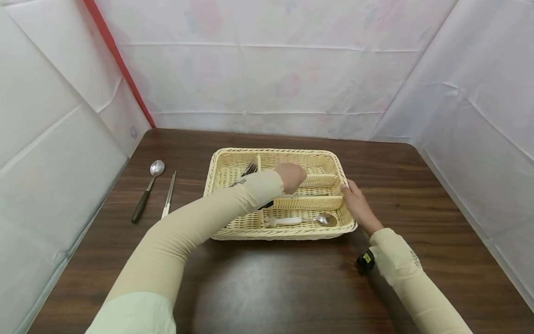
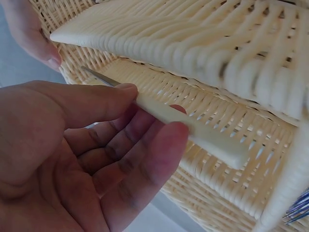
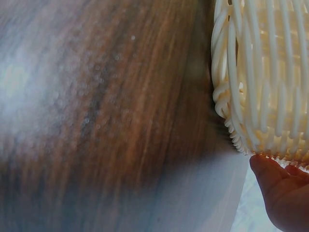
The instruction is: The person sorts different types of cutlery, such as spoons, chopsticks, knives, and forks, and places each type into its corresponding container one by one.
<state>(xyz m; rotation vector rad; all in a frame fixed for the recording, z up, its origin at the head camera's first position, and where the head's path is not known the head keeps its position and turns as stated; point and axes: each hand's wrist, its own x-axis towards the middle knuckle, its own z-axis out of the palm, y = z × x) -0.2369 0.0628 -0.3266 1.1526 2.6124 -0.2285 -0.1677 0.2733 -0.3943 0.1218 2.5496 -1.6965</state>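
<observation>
My left hand [image 1: 291, 177] is over the middle of a cream woven cutlery basket [image 1: 283, 235]. In the left wrist view its thumb and fingertips pinch the white handle of a slim chopstick [image 2: 207, 135], whose metal end points at the basket's far end. The chopstick lies above a long, narrow compartment. My right hand [image 1: 359, 206] grips the basket's right end, thumb at the rim; its other fingers are partly hidden. A spoon [image 1: 327, 219] with a white handle lies in the front compartment. Forks [image 1: 250, 169] show in the left compartment, partly covered by my left arm.
On the brown table [image 1: 292, 287], left of the basket, lie a dark-handled spoon [image 1: 143, 199] and white-handled metal chopsticks [image 1: 168, 197]. Low woven dividers [image 1: 321, 202] split the basket. White sheeting [image 1: 267, 79] hangs behind the table and along both sides.
</observation>
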